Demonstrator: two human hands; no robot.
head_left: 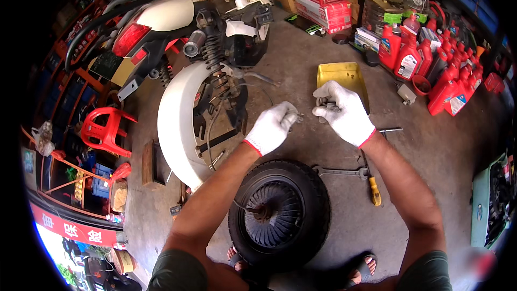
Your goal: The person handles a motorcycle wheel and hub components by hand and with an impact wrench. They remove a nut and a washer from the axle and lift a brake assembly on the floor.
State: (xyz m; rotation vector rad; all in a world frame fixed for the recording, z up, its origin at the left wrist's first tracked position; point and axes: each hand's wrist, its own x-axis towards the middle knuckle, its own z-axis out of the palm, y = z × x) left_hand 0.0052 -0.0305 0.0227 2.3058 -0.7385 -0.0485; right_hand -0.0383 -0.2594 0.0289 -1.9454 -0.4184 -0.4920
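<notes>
White work gloves with red cuffs cover both hands, raised over the floor in front of me. My left hand has its fingers pinched together, with a tiny greyish bit at the tips that is too small to name. Just to its right and apart from it, my right hand has curled fingers; whatever lies in them is mostly hidden. Behind the right hand is a yellow metal tray. Below the hands, between my feet, a black-tyred wheel lies flat, its ribbed hub and axle facing up.
An open-end wrench and a yellow-handled screwdriver lie right of the wheel. A scooter with a white fender and coil shock absorber stands at left, near a red stool. Red bottles and red boxes stand behind.
</notes>
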